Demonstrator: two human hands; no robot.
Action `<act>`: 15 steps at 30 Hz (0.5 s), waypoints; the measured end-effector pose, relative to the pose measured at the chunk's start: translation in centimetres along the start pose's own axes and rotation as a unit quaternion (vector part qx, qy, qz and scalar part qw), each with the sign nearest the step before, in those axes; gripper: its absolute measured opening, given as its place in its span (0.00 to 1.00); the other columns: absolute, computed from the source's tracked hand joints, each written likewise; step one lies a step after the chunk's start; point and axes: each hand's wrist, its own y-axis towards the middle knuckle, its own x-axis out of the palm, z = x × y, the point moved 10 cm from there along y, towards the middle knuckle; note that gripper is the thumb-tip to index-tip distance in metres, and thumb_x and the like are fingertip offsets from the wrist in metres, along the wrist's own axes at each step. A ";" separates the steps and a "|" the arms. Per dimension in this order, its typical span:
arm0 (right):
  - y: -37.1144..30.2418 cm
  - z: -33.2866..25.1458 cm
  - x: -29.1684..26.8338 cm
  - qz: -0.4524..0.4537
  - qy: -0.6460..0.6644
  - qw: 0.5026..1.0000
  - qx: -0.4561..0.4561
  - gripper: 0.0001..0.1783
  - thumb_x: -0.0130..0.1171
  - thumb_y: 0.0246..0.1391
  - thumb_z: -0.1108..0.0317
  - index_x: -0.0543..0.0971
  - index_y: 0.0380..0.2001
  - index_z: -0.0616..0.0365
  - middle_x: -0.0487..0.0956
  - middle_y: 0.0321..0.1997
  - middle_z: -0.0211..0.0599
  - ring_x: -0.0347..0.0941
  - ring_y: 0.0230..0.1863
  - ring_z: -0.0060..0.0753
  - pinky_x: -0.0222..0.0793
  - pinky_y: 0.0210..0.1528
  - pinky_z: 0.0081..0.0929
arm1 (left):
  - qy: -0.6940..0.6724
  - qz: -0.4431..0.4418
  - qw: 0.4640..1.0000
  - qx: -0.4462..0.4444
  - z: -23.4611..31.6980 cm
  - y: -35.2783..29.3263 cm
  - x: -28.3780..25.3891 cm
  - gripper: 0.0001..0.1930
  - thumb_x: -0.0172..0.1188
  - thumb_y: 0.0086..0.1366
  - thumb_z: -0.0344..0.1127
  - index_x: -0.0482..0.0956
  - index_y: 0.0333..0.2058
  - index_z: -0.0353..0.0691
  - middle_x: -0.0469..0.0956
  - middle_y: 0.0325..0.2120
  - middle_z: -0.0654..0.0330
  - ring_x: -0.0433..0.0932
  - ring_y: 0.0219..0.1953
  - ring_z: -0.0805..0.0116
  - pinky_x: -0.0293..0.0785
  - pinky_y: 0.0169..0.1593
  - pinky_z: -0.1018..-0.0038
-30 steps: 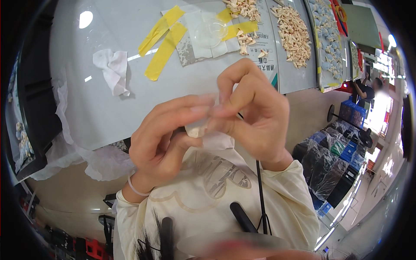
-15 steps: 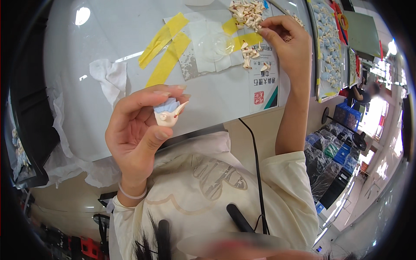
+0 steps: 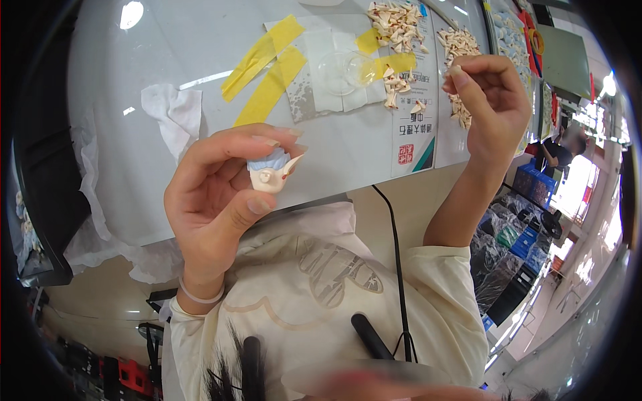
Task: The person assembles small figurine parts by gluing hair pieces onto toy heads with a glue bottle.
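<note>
My left hand (image 3: 212, 190) pinches a small doll head (image 3: 269, 178) between thumb and fingers, above the near edge of the table. The head has light blue hair, a pale face, and a pointed ear-like piece with a red spot sticking out on its right side. My right hand (image 3: 493, 100) is raised at the right of the table, thumb and fingertips closed together; what they hold, if anything, is too small to make out. It hovers over a pile of small pale pointed pieces (image 3: 460, 44). Left of it lie a second heap of larger pieces (image 3: 400, 28) and a small cluster (image 3: 396, 85).
A clear round dish (image 3: 348, 72) lies on white paper, with yellow tape strips (image 3: 264, 57) nearby. A crumpled white cloth (image 3: 172, 110) lies to the left. Trays of blue-haired parts (image 3: 511, 33) stand at far right. A black cable (image 3: 396, 247) hangs before the table.
My right hand has moved right, from the larger heap of pointed pieces to the pile beside it. The doll head stays in my left hand, slightly turned.
</note>
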 end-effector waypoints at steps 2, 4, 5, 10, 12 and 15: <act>-0.5 -0.4 0.2 0.001 0.023 1.000 -0.007 0.07 0.56 0.39 0.82 0.73 0.27 0.67 0.75 0.27 0.37 0.72 0.27 0.22 0.68 0.32 0.14 | -0.007 0.002 1.000 -0.005 -0.2 0.0 -0.2 0.17 0.58 0.51 0.27 0.66 0.39 0.29 0.69 0.39 0.44 0.72 0.40 0.61 0.69 0.44 0.72; -0.7 -1.3 0.9 -0.009 0.024 0.999 -0.022 0.08 0.55 0.40 0.83 0.73 0.28 0.68 0.75 0.28 0.37 0.72 0.28 0.23 0.68 0.32 0.14 | -0.003 -0.017 0.999 0.029 0.2 0.1 -0.1 0.19 0.60 0.49 0.28 0.66 0.40 0.29 0.70 0.38 0.46 0.72 0.40 0.62 0.70 0.43 0.73; -0.6 -1.4 1.1 -0.010 0.022 0.999 -0.022 0.08 0.55 0.40 0.83 0.73 0.28 0.68 0.75 0.28 0.37 0.72 0.28 0.23 0.68 0.32 0.14 | -0.006 -0.016 0.999 0.028 0.0 0.1 -0.3 0.19 0.60 0.49 0.28 0.66 0.40 0.29 0.70 0.38 0.46 0.72 0.40 0.62 0.70 0.43 0.73; -0.4 -2.7 3.6 -0.099 0.093 0.989 -0.060 0.09 0.54 0.39 0.86 0.74 0.28 0.68 0.75 0.29 0.38 0.72 0.29 0.23 0.69 0.33 0.15 | -0.054 0.012 0.998 -0.007 -0.2 -0.4 -0.3 0.22 0.64 0.43 0.23 0.67 0.38 0.27 0.70 0.36 0.49 0.72 0.40 0.61 0.71 0.42 0.73; -0.3 -3.0 4.3 -0.120 0.091 0.987 -0.057 0.08 0.54 0.39 0.86 0.74 0.28 0.69 0.75 0.29 0.38 0.72 0.29 0.23 0.69 0.34 0.15 | -0.059 0.003 0.998 -0.018 -0.3 -0.3 -0.2 0.22 0.64 0.42 0.22 0.67 0.38 0.27 0.70 0.36 0.49 0.72 0.41 0.62 0.71 0.42 0.73; 0.0 -3.5 5.5 -0.140 0.069 0.987 -0.039 0.08 0.56 0.38 0.84 0.74 0.27 0.68 0.75 0.29 0.40 0.71 0.30 0.24 0.68 0.33 0.17 | -0.050 -0.020 0.998 -0.017 -0.5 -0.2 -0.1 0.21 0.63 0.43 0.22 0.68 0.37 0.27 0.70 0.37 0.50 0.72 0.40 0.63 0.70 0.43 0.74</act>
